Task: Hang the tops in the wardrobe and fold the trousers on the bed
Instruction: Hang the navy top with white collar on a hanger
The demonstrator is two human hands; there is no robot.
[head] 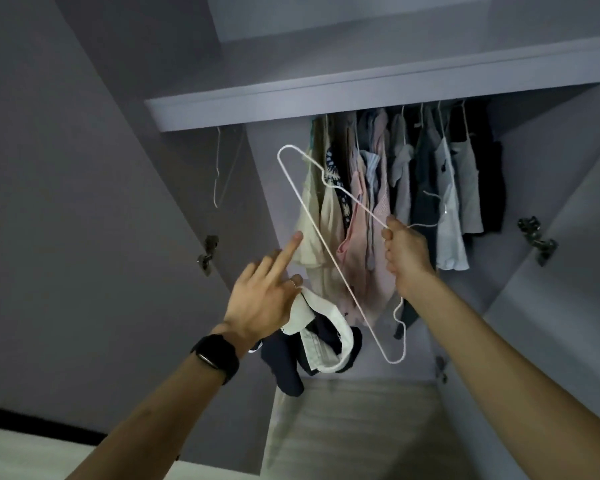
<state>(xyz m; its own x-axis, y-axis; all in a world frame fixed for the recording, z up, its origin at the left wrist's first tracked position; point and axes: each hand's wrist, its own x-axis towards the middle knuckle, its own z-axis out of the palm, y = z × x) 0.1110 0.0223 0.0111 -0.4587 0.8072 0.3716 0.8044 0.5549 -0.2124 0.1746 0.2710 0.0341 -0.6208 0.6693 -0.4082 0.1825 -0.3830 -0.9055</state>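
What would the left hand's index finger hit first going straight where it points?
Likely the long bar of the white wire hanger gripped by the right hand; depth is unclear, so the left hand might pass it and reach the hanging cream top.

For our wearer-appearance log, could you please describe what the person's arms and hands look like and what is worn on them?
No sleeves are in view on either side. The left hand has a thin ring on one finger, and a black wristband, like a fitness tracker, circles its wrist. The right hand shows no ring or band.
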